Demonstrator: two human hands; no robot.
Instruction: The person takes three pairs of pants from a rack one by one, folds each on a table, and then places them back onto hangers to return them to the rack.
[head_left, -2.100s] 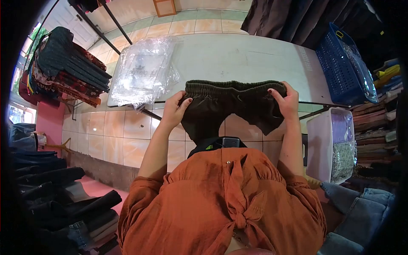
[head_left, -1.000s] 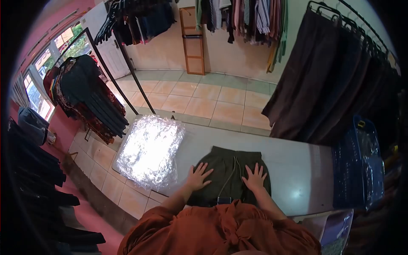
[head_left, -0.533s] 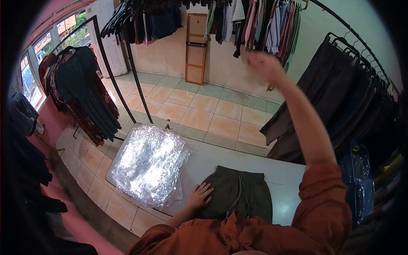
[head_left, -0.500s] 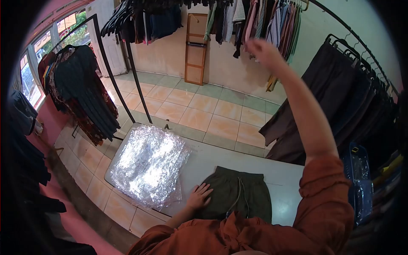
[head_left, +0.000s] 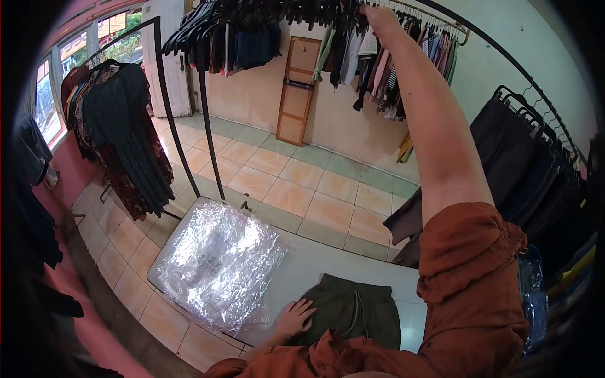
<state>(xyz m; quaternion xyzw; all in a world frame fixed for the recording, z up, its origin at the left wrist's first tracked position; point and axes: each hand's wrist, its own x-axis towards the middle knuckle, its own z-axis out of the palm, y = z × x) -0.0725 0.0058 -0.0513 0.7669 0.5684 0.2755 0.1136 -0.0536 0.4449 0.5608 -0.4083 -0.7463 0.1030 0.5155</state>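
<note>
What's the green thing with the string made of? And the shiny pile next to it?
The green garment looks like matte cloth: it has soft folds and hardly shines. Whether it's cotton, I can't tell. The shiny pile looks like thin, clear, glossy plastic: it's crinkly, throws bright glare, and looks see-through at the edges.

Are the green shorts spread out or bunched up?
The green shorts lie spread flat: waistband straight, drawstring on top; their lower end is hidden.

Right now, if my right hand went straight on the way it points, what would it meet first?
Probably the black hangers; your right hand may already touch them, but depth is unclear.
</note>
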